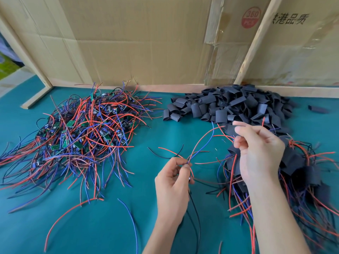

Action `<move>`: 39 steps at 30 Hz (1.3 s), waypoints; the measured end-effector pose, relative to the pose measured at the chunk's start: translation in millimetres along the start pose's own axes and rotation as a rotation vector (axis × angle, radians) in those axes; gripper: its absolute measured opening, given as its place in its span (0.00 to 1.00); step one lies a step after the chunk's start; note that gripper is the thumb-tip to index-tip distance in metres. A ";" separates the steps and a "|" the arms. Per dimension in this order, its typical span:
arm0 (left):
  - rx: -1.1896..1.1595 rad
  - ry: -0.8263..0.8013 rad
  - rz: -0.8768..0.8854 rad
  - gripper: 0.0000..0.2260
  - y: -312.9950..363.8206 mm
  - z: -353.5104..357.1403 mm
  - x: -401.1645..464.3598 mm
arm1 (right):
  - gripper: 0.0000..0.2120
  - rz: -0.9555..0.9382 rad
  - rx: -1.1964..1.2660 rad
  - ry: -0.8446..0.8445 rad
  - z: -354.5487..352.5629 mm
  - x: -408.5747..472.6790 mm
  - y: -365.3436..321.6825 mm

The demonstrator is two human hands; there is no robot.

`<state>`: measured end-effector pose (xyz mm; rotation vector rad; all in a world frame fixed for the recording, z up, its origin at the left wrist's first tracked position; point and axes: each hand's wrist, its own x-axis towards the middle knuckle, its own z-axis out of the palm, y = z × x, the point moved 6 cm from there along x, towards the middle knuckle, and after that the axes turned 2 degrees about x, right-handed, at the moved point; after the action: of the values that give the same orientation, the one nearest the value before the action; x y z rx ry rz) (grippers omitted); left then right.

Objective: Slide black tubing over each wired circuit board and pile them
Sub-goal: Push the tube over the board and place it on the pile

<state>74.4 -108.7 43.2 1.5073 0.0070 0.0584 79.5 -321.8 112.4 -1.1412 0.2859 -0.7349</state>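
Now, left hand (172,182) fingers pinching wires (200,143), right hand (260,151) fingers pinching black tubing (231,129)

Teal table covering (113,226) underfoot of everything. Behind — flattened cardboard sheets (146,43) standing as a back wall, taped, bearing a red round stamp (251,17) and black printed characters (289,21). Pale wooden battens (255,39) leaning across — another at far left.

Red round sticker (251,17) reading "360 PCS" on the brown cardboard wall (146,37) beyond my hands; black Chinese print "港品质" (289,21) beside it.
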 end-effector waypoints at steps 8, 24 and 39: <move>-0.065 -0.007 -0.027 0.07 2.8 -0.4 -2.0 | 0.05 -0.054 -0.072 0.060 -4.1 -0.3 -3.6; -0.092 -0.069 -0.058 0.08 4.9 1.9 -3.9 | 0.08 0.126 0.067 -0.046 11.0 -3.3 9.7; -0.086 -0.015 -0.071 0.07 4.1 0.9 -3.1 | 0.06 0.023 0.015 -0.106 7.6 -0.3 1.1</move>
<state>71.2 -109.5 47.2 1.4205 0.0451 -0.0098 84.0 -315.9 114.5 -1.1562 0.2035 -0.6532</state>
